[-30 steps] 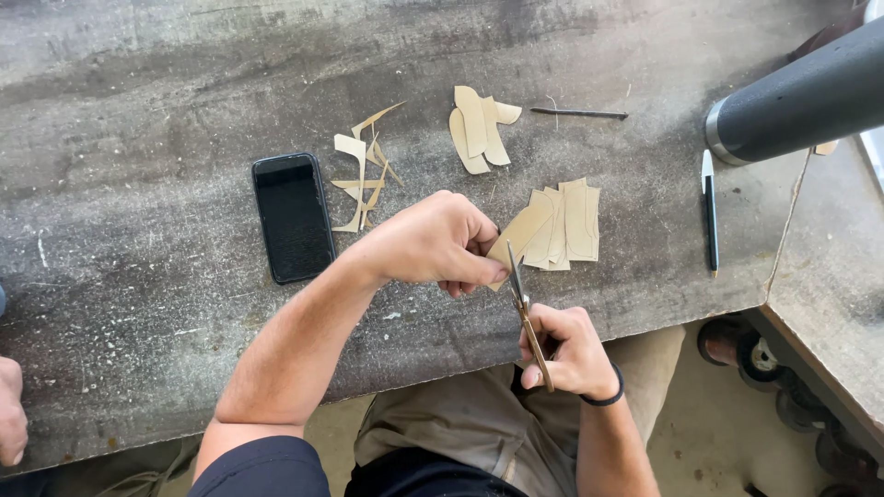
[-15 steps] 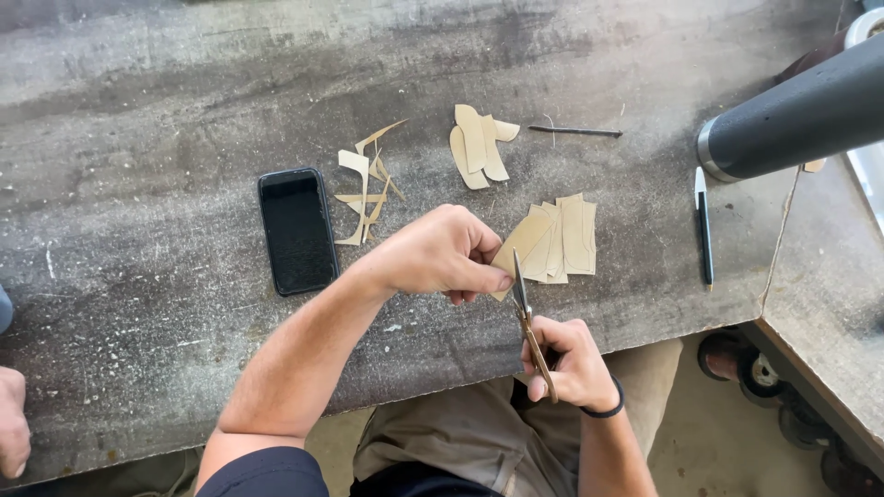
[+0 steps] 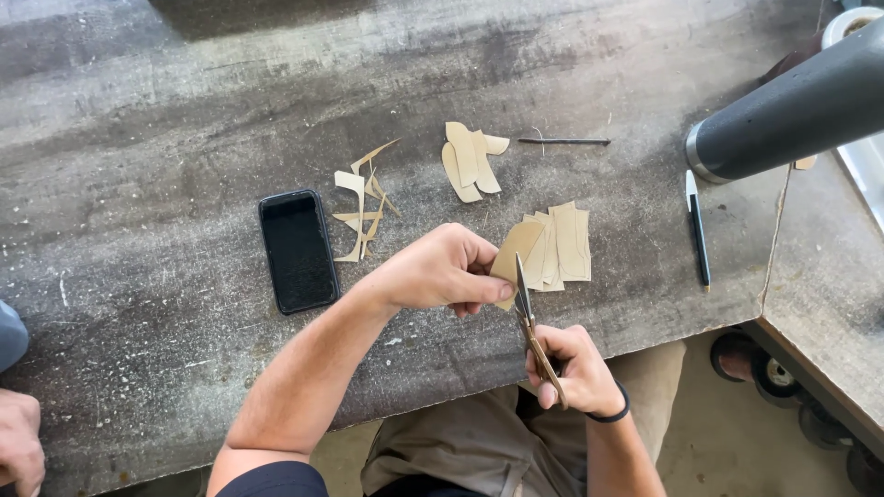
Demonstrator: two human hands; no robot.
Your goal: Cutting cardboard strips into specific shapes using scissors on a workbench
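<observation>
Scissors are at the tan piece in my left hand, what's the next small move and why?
Probably close the scissors for one short snip. The right hand holds them with the blades against the tan piece, which the left hand pinches just above the table, beside a stack of cut pieces.

Bright, even daylight; frame sharp throughout, no motion blur. Worn grey-brown tabletop (image 3: 184, 110) washes paler toward the right of the frame. Soft short shadows beneath the pale tan cut pieces (image 3: 562, 244). Dull sheen along the dark metal cylinder (image 3: 792, 110), upper right. Slight wide-angle bend at the edges.
</observation>
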